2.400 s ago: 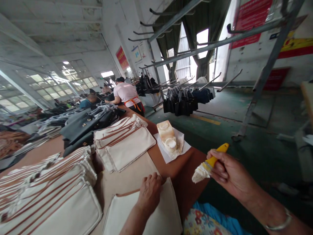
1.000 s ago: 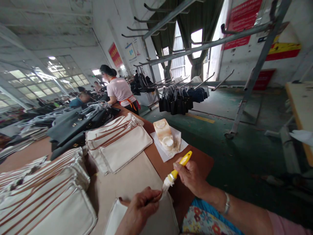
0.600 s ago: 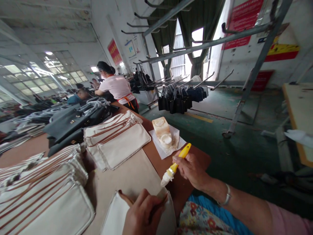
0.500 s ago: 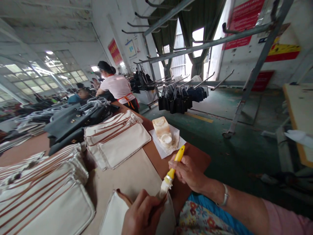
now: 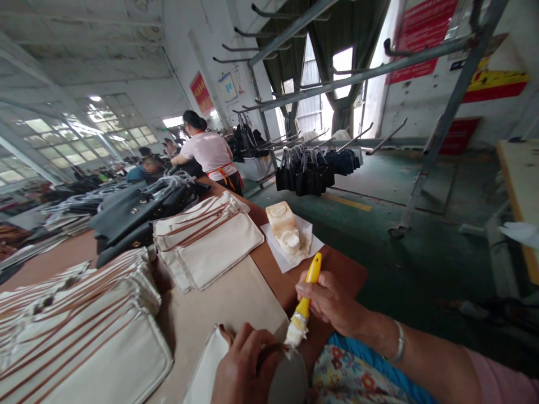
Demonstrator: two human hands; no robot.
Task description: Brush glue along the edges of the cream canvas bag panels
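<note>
- Head view, progress: I judge the brush work on the cream pouch to be under way and unfinished; the bristles appear to touch its brown edge, beside the left hand.
- Head view, remainder: I cannot confirm how much of that edge is coated, nor whether the near stack and far stack are treated.
- Head view, fingers: the right hand grips the brush by its handle; the left fingers appear closed on the pouch's edge.
- Head view, location: I find the pouch at the near side of the desk, partly over a flat tan sheet.
- Head view, materials: smooth yellow handle, clotted white bristles; pale, leather-like pouch with rounded corners; stained, boxy container lying on white paper; stacks layered with thin brown strips.
</note>
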